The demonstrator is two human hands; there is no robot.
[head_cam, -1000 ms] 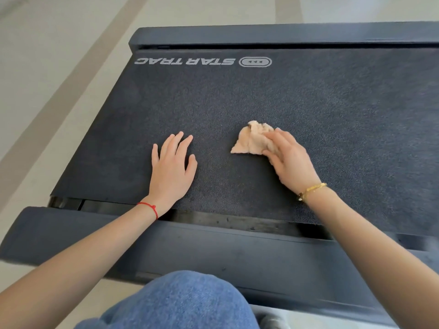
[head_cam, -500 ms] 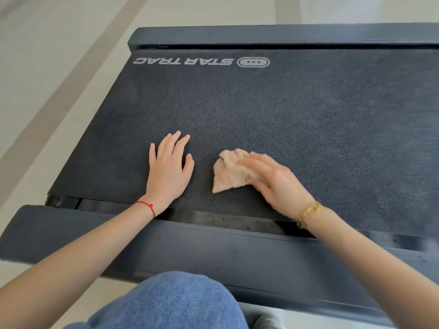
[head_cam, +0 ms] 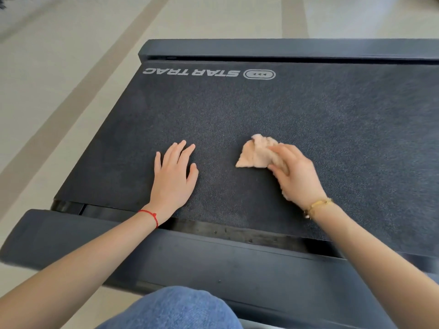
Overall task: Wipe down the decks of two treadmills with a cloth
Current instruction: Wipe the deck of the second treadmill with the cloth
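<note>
A dark treadmill deck (head_cam: 297, 110) with "STAR TRAC" printed on its belt fills the view. My right hand (head_cam: 294, 174) lies on a crumpled peach cloth (head_cam: 254, 154) and grips it against the belt near the middle, its fingers blurred by motion. A bit of cloth shows under the heel of that hand. My left hand (head_cam: 172, 173) rests flat on the belt to the left of the cloth, fingers spread, apart from it.
The near side rail (head_cam: 213, 260) of the treadmill runs across the front, the far rail (head_cam: 285, 48) across the back. My knee in blue jeans (head_cam: 175, 309) is at the bottom. Pale tiled floor (head_cam: 59, 91) lies to the left.
My right hand drew the cloth toward me and left, then pushed it back away and to the right. My left hand has stayed in place on the belt.
</note>
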